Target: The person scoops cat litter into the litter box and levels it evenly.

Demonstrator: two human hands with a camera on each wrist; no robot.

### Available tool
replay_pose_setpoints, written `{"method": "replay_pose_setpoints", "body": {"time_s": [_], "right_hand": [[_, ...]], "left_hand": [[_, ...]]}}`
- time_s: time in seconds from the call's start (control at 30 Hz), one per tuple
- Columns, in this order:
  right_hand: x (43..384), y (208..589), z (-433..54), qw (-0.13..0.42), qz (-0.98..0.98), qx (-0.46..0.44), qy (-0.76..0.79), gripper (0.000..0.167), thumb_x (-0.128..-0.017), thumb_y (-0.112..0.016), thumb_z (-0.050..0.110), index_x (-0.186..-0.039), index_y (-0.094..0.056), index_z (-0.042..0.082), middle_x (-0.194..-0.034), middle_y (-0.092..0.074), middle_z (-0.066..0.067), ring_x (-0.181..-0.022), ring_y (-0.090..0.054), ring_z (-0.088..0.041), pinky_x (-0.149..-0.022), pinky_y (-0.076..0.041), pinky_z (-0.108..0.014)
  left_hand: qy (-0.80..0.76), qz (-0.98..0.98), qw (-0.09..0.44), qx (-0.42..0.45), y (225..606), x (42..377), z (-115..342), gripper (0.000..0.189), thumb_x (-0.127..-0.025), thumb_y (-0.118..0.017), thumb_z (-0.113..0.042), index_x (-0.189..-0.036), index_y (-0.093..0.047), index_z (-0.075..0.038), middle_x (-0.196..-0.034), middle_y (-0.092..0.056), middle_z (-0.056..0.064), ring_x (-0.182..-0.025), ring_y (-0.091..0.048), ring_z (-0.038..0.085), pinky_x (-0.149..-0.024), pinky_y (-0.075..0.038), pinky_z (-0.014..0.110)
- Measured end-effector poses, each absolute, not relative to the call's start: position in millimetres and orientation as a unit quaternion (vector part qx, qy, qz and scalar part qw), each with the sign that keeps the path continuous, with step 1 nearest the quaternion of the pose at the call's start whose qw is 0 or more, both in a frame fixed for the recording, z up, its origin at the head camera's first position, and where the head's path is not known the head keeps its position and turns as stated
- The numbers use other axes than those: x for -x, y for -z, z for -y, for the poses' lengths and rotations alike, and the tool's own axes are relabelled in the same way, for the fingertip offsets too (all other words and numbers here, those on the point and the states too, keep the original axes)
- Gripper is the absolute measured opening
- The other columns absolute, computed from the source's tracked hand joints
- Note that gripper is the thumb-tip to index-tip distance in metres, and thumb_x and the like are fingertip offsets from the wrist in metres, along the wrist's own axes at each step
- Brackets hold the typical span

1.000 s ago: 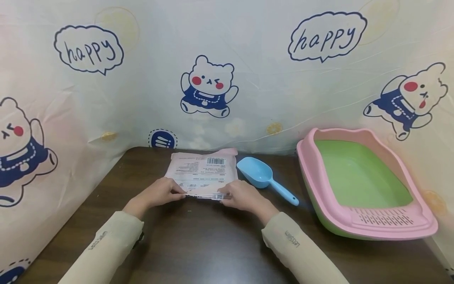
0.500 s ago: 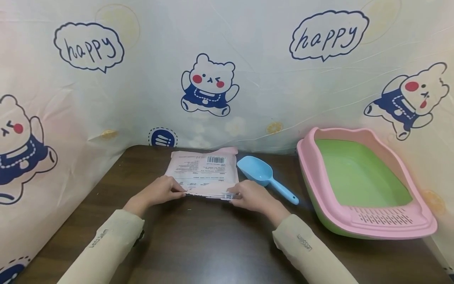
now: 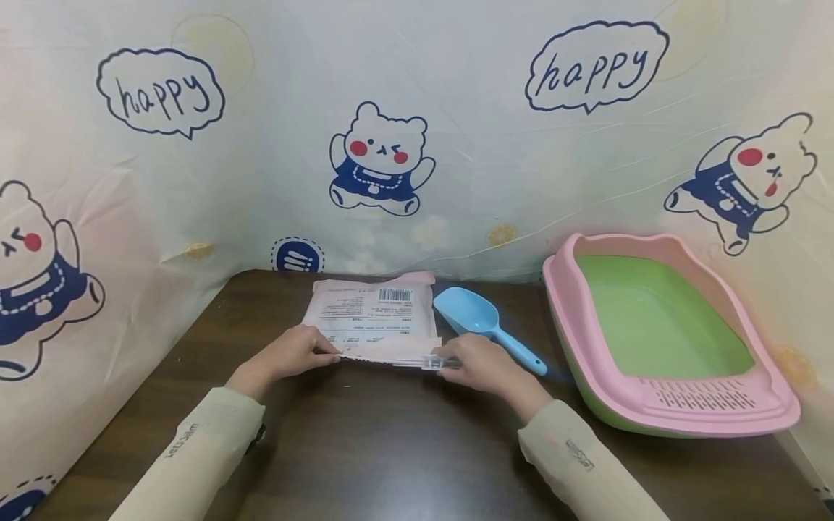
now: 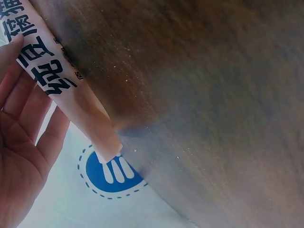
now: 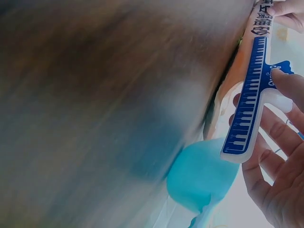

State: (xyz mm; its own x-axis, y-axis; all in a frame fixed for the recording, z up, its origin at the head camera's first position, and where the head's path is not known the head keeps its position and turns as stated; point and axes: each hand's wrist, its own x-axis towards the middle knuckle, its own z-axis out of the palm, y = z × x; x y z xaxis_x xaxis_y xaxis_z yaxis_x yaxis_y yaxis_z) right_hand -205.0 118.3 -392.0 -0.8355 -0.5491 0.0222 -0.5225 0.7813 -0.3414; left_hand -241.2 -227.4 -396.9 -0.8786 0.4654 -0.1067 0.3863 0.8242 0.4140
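Observation:
A pale pink printed bag (image 3: 371,318) with a barcode lies flat on the table, its near edge folded over. My left hand (image 3: 293,358) pinches the left end of that fold; in the left wrist view the thumb lies on the fold (image 4: 88,111), which carries dark characters. At the right end, my right hand (image 3: 485,369) holds a bag clip (image 5: 249,99) between thumb and fingers. Its blue face has a piano-key print, and it lies along the bag's edge. Whether the clip is fastened cannot be told.
A light blue scoop (image 3: 476,315) lies right of the bag, close to my right hand. Further right stands a pink-rimmed green litter box (image 3: 778,409) with a slotted front lip. A printed cloth (image 3: 482,181) hangs behind the dark wooden table (image 3: 365,449).
My right hand has slid to the right along the bag's near edge, with the clip in it. The left hand keeps its place on the fold.

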Motion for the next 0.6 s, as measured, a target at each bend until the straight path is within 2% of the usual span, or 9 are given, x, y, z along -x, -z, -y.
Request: {"method": "replay_pose_setpoints", "body": {"time_s": [0.2, 0.4, 0.6], "right_hand": [[201.9, 391.8, -129.0, 0.033, -0.945, 0.275, 0.173, 0.032, -0.089, -0.074, 0.028, -0.120, -0.074, 0.019, -0.109, -0.076, 0.004, -0.084, -0.064, -0.007, -0.089, -0.058, -0.033], [199.2, 391.0, -137.9, 0.037, -0.944, 0.273, 0.183, 0.026, -0.089, -0.074, 0.026, -0.114, -0.076, 0.019, -0.098, -0.075, 0.006, -0.074, -0.060, -0.005, -0.080, -0.058, -0.027], [196.1, 390.5, -146.3, 0.025, -0.949, 0.268, 0.166, 0.030, -0.089, -0.073, 0.027, -0.118, -0.075, 0.018, -0.108, -0.076, 0.003, -0.079, -0.060, -0.006, -0.083, -0.058, -0.030]], "left_hand": [[-0.195, -0.949, 0.104, -0.224, 397.7, 242.8, 227.4, 0.013, -0.089, -0.074, -0.022, -0.096, -0.082, -0.013, -0.088, -0.075, -0.003, -0.071, -0.055, 0.012, -0.069, -0.042, 0.031], [-0.194, -0.950, 0.110, -0.217, 398.7, 243.6, 228.0, 0.013, -0.089, -0.074, -0.022, -0.096, -0.082, -0.014, -0.088, -0.075, -0.003, -0.071, -0.055, 0.012, -0.069, -0.042, 0.031], [-0.196, -0.952, 0.111, -0.208, 398.9, 241.9, 228.4, 0.014, -0.089, -0.074, -0.022, -0.097, -0.082, -0.014, -0.088, -0.075, -0.003, -0.072, -0.056, 0.012, -0.070, -0.043, 0.031]]}}
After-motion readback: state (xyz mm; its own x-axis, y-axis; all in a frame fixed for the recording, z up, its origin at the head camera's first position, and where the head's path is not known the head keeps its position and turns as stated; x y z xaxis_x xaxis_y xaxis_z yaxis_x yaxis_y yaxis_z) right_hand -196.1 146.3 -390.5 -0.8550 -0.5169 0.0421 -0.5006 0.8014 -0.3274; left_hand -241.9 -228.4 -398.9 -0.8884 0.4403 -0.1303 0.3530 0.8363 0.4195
